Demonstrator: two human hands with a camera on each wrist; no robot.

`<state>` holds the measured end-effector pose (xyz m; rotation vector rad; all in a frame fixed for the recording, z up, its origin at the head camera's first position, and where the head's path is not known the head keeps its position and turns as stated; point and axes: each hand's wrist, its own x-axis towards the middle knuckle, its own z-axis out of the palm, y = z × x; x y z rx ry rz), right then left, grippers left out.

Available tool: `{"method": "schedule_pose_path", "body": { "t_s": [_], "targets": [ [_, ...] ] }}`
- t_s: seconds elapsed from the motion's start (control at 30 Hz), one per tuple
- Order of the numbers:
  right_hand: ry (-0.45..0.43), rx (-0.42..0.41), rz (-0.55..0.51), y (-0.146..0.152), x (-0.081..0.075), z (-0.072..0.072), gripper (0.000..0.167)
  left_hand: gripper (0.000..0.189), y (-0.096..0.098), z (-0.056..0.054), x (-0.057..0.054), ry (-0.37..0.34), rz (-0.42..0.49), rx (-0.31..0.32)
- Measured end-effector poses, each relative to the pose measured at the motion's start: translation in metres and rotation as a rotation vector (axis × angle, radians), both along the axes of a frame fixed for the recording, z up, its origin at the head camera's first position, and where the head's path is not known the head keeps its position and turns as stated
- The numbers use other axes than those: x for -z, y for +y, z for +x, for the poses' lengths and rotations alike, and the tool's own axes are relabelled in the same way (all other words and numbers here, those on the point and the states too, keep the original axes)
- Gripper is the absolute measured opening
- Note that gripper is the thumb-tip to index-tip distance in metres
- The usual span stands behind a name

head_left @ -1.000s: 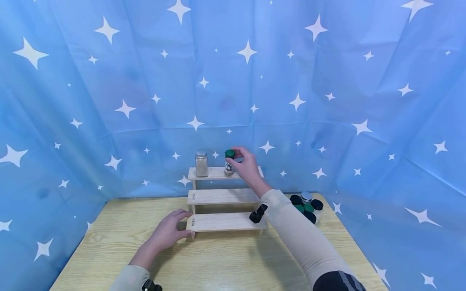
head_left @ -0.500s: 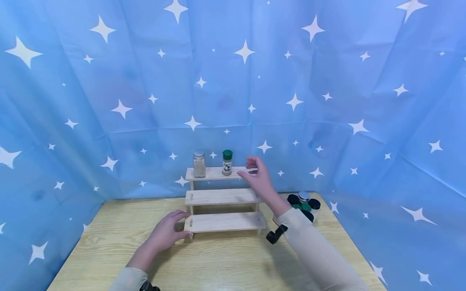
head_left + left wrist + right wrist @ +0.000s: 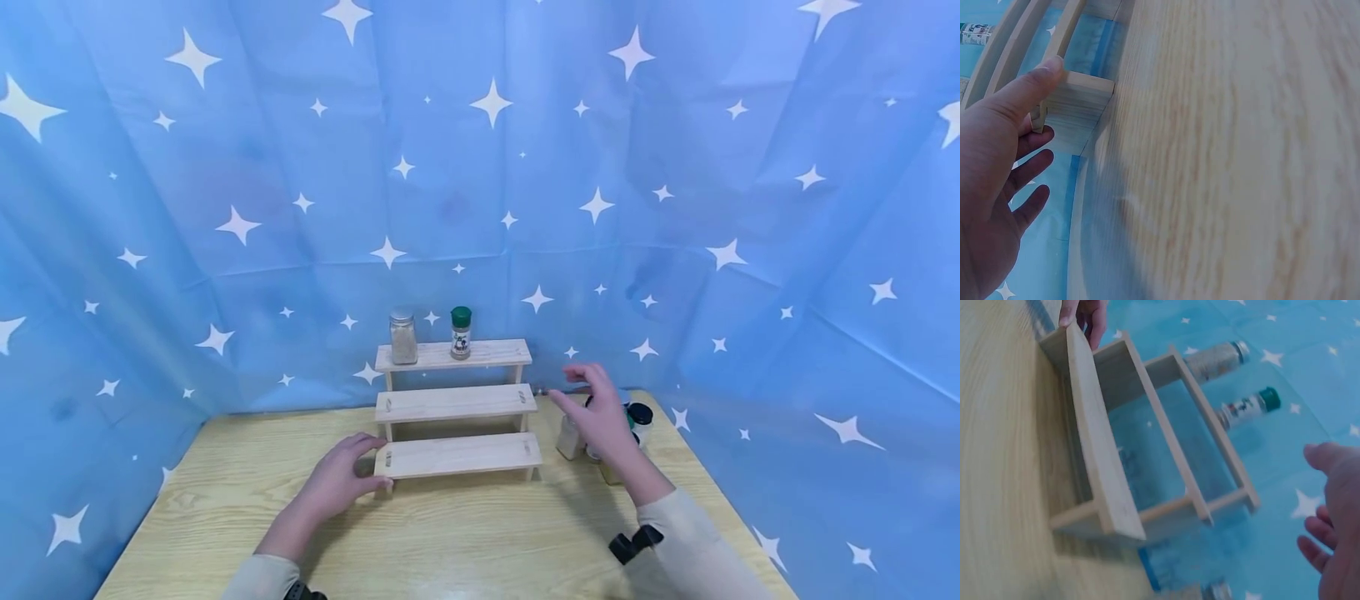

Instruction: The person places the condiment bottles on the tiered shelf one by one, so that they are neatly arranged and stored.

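A three-step wooden shelf rack (image 3: 457,454) stands on the table. My left hand (image 3: 341,475) pinches the left end of its lowest step; in the left wrist view the thumb (image 3: 1035,87) lies on the board's edge, with a fingertip on its other side. On the top step stand a square glass jar (image 3: 403,342) with a silver lid and, right of it, a green-capped spice bottle (image 3: 461,335). My right hand (image 3: 603,421) holds nothing, its fingers loosely bent, over the group of jars right of the rack. It hides most of them.
In that group a pale jar (image 3: 568,440) stands nearest the rack, and a black-lidded jar (image 3: 640,414) shows behind the hand. A blue star-patterned curtain (image 3: 450,200) hangs close behind the rack and on both sides of the wooden table (image 3: 450,542).
My right hand has let go of the green-capped bottle, leaving it upright on the top step, and has moved right and down to the jars. The left hand has stayed on the rack.
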<state>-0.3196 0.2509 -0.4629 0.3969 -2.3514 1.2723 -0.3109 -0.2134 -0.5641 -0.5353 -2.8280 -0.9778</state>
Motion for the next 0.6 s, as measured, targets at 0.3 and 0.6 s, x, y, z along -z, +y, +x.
{"method": "schedule_pose_path", "body": {
  "t_s": [0.3,0.6],
  "targets": [
    [0.096,0.182,0.081,0.044,0.027,0.031,0.041,0.077,-0.002,-0.001,0.001,0.001,-0.003,0.004],
    [-0.038,0.301,0.087,0.07,0.055,0.049,0.054,0.074,0.0,0.001,0.0,0.006,-0.004,0.006]
  ]
}}
